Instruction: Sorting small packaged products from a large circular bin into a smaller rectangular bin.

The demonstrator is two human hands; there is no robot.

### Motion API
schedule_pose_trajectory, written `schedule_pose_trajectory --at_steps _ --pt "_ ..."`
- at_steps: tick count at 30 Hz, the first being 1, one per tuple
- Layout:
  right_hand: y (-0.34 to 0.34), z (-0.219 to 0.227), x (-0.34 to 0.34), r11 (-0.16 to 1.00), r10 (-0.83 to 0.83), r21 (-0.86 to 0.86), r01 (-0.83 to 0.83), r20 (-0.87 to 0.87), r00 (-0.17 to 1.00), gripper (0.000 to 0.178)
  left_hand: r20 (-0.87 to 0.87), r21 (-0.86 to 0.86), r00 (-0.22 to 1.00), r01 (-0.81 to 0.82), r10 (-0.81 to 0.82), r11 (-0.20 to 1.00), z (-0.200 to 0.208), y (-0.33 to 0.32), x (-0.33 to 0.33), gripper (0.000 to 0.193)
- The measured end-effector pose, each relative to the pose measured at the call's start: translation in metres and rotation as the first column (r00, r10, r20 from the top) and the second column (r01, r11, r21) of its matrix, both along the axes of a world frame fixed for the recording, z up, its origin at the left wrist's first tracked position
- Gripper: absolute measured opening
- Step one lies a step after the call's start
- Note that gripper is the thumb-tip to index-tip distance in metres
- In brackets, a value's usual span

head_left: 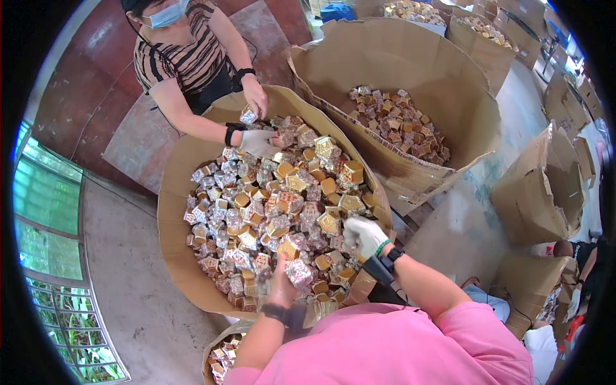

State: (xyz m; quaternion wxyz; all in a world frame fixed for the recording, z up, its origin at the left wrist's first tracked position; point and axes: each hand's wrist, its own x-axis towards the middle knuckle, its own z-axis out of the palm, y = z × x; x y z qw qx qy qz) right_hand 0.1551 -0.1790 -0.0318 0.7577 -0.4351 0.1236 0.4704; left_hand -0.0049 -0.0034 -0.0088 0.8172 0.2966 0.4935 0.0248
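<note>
My left hand, bare with a dark band at the wrist, is closed on a small patterned box with shiny silver, white and red sides. A gold-faced piece lies at its fingertips. My right hand wears a white glove, a green bracelet and a dark wristband. Its fingers curl downward over the pile's right side; whatever they hold is hidden. Close by is a gold-faced, many-sided box. Both hands are over a large cardboard bin heaped with similar small boxes.
Across the bin, a masked person's gloved hand reaches into the pile; their bare hand holds a silvery piece. Another large bin with similar pieces stands behind. More cardboard boxes stand at right, and a smaller filled one below.
</note>
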Motion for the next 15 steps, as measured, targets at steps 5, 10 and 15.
schedule_pose_trajectory --at_steps 5,10,15 --pt "0.0 -0.009 -0.03 0.983 0.181 -0.03 -0.182 -0.025 0.983 0.023 0.305 0.004 0.927 0.229 -0.219 0.974 0.03 0.01 0.093 0.045" --pt "-0.013 -0.018 -0.02 0.965 0.252 0.014 -0.262 0.218 0.943 0.02 0.405 0.251 0.845 0.264 -0.349 0.931 0.119 -0.03 0.208 0.057" --pt "-0.004 -0.015 -0.026 0.977 0.209 -0.028 -0.21 -0.027 0.977 0.021 -0.211 0.768 0.697 0.551 -0.685 0.325 0.021 0.004 0.231 0.038"
